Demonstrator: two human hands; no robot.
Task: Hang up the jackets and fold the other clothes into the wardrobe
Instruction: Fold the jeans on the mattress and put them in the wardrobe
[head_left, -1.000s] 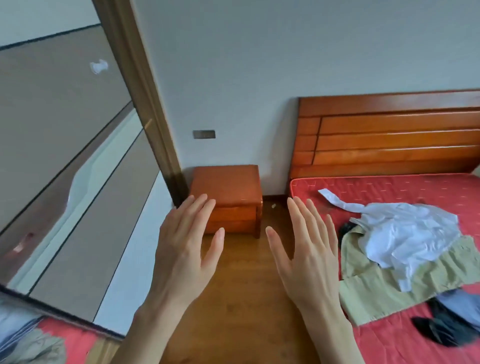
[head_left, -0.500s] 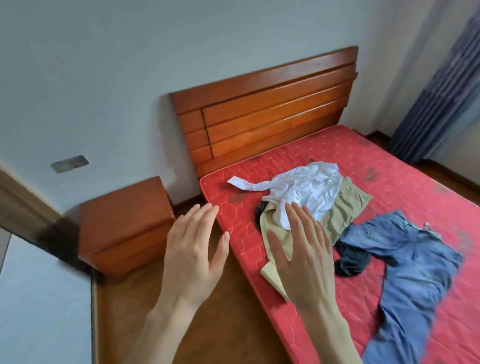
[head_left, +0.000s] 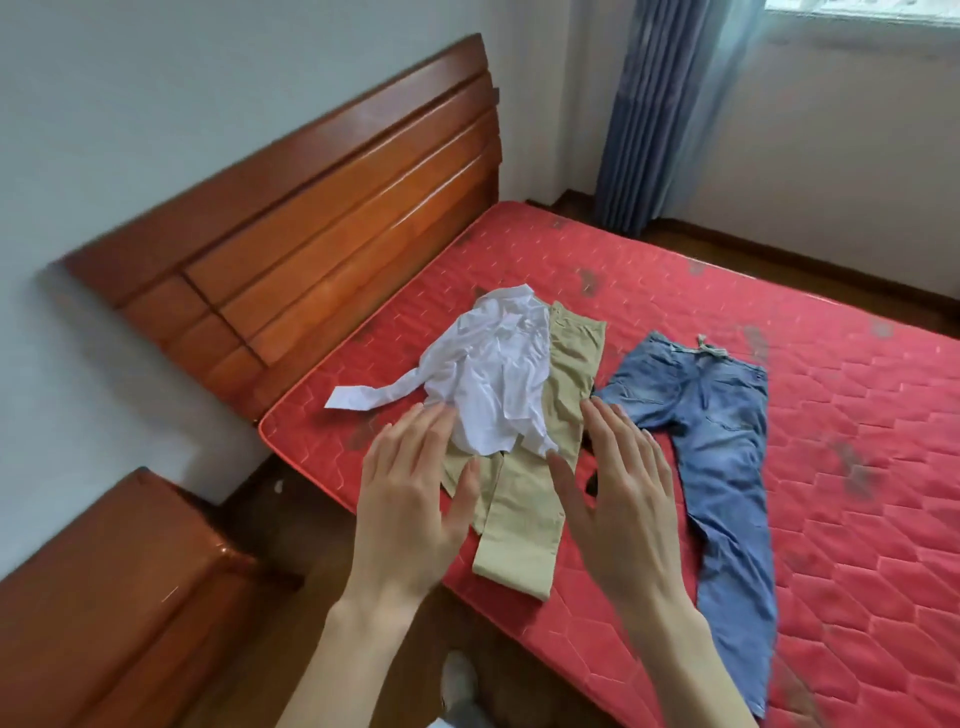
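A crumpled white shirt (head_left: 493, 379) lies on top of beige trousers (head_left: 524, 514) on the red mattress (head_left: 675, 291). Blue jeans (head_left: 717, 441) are spread flat to their right. A dark garment (head_left: 592, 480) peeks out between the beige trousers and my right hand. My left hand (head_left: 410, 499) hovers with straight fingers over the mattress edge, just left of the shirt. My right hand (head_left: 623, 493) is held flat between the beige trousers and the jeans. Neither hand holds anything. The wardrobe is out of view.
A wooden headboard (head_left: 322, 208) stands behind the mattress at the left. A wooden bedside table (head_left: 119, 597) sits at the lower left on the wood floor. A blue curtain (head_left: 660, 109) hangs in the far corner beside a window. My foot (head_left: 460, 680) shows below.
The view has swung right from the wardrobe door and bedside table to the bed. Both hands stayed raised and flat, and now hover over the clothes.
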